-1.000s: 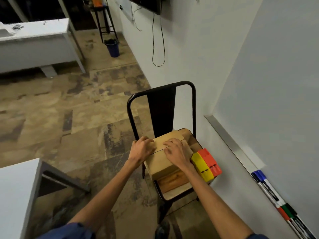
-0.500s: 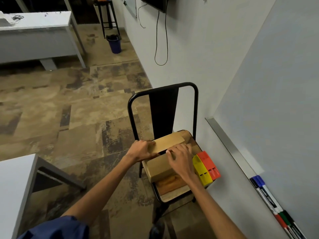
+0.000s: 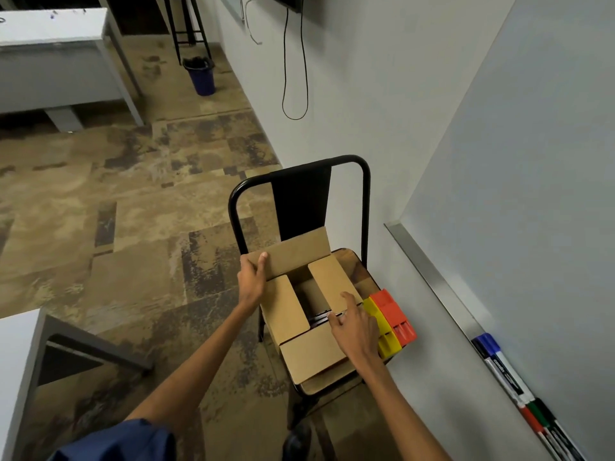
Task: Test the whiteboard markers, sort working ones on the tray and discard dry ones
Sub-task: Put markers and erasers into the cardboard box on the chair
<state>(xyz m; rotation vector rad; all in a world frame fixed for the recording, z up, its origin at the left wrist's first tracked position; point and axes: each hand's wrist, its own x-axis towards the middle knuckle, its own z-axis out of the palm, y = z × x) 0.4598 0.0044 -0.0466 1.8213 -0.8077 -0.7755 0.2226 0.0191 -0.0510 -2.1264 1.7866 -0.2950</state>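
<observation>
Box flaps [image 3: 296,257] now open under hands [image 3: 251,282]

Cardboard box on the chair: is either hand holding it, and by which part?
The left hand grips the cardboard box by the left end of its far flap, thumb on top. The right hand only touches the right flap.

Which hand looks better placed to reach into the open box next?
Probably the right hand: its fingers sit at the cardboard box's opening, while the left hand grips the far flap.
</observation>
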